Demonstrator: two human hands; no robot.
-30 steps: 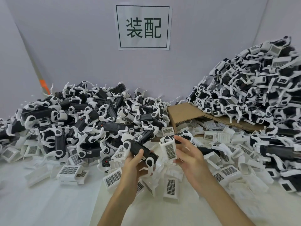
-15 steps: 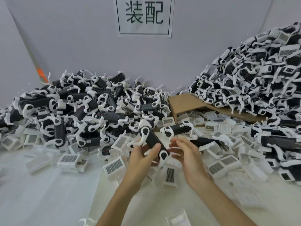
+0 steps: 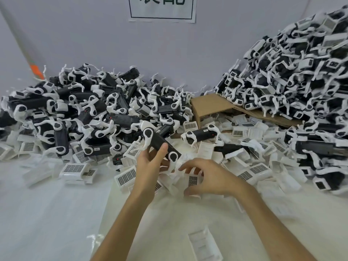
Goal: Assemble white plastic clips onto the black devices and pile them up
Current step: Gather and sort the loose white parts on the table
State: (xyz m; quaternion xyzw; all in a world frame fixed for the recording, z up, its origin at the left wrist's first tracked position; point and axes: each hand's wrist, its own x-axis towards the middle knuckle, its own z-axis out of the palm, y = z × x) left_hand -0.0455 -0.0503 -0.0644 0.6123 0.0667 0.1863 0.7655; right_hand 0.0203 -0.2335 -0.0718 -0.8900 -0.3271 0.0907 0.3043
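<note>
Left hand (image 3: 148,166) grips a device (image 3: 160,146); right hand (image 3: 211,178), loosely spread, hovers just beside the device over clips (image 3: 193,180). Bare tabletop (image 3: 56,213) lies nearer.

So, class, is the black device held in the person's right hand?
No, the left hand grips the black device, while the right hand is over the loose white clips.

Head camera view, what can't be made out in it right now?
All in the head view:
- Wall sign: its top is cut off by the upper frame edge.
- Right hand: its own back hides whether the fingers hold a white clip.
- Black device: underside hidden by the left hand.
- Cardboard: far end buried under the right pile.
</note>
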